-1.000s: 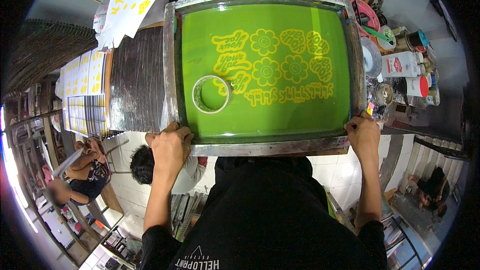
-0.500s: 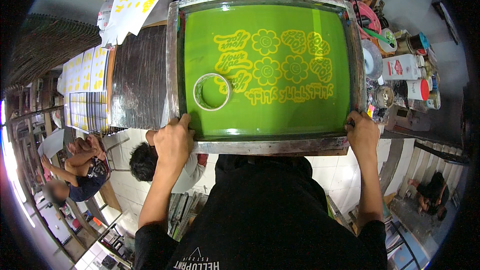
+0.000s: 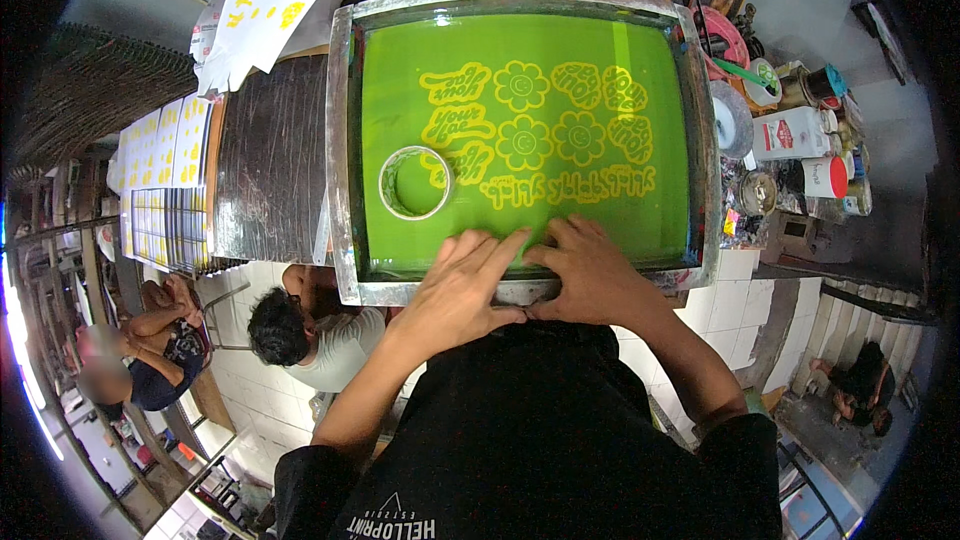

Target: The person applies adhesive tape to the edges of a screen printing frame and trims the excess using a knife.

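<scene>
A silk-screen printing frame with a worn metal border and green mesh lies before me. Flower and lettering shapes in yellow-green show on the mesh. My left hand and my right hand are side by side at the middle of its near bar. Each has its fingers over the bar towards the mesh and the thumb on the near side, gripping it. To the left of the lettering, a roll of tape rests on the mesh.
A dark board and printed yellow sheets are at left. More sheets lie far left. Bottles and jars crowd the right side. A person sits low at the near left; others sit further off.
Both hands have moved inward from the frame's near corners to the middle of its near bar. The frame and tape roll appear slightly further left in view.
</scene>
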The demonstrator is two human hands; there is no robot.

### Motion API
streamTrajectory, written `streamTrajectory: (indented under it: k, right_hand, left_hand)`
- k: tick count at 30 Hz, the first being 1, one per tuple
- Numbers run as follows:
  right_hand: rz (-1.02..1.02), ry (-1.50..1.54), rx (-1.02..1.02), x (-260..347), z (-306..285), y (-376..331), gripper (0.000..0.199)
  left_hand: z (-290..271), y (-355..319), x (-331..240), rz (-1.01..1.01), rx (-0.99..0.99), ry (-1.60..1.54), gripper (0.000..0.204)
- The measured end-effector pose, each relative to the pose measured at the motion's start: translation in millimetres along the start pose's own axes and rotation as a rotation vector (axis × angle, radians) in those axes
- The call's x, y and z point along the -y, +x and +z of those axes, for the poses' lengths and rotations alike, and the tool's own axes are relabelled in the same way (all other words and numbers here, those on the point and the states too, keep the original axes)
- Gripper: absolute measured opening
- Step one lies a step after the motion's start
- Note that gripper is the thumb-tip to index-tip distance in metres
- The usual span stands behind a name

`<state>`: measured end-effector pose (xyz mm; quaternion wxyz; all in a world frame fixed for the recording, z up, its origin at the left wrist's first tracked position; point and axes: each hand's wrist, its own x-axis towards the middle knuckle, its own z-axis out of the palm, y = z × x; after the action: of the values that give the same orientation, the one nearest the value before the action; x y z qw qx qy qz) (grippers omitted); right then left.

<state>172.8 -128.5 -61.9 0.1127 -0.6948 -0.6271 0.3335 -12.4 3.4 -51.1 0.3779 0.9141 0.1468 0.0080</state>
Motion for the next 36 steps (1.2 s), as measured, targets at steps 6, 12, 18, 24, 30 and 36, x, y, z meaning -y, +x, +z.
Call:
streamTrajectory:
  k: [6,12,18,24,30,36]
  right_hand:
    - [-0.011,-0.158,0.098,6.0,8.2,8.0,0.068]
    - [-0.031,-0.436,0.113,-19.9,-24.4,-27.3,0.061]
    - [0.094,-0.771,0.229,-80.8,-56.2,-91.7,0.058]
    - [0.130,-0.707,0.210,-78.0,-70.4,-99.4,0.048]
    - [-0.108,-0.093,0.068,-32.0,-5.1,-36.3,0.050]
    - [-0.352,0.109,-0.034,41.0,50.1,51.1,0.050]
  left_hand:
    - [17.5,3.8,14.8,0.058,0.085,0.121,0.103]
    - [-35.8,-29.6,27.6,-0.088,0.212,0.404,0.101]
    - [-74.4,-75.2,61.5,-0.026,0.214,0.663,0.104]
    - [-86.6,-73.6,63.8,-0.128,0.220,0.468,0.110]
    - [-75.0,-110.8,89.4,-0.216,-0.124,0.264,0.127]
    - [-71.0,-118.3,96.8,-0.219,-0.147,0.290,0.126]
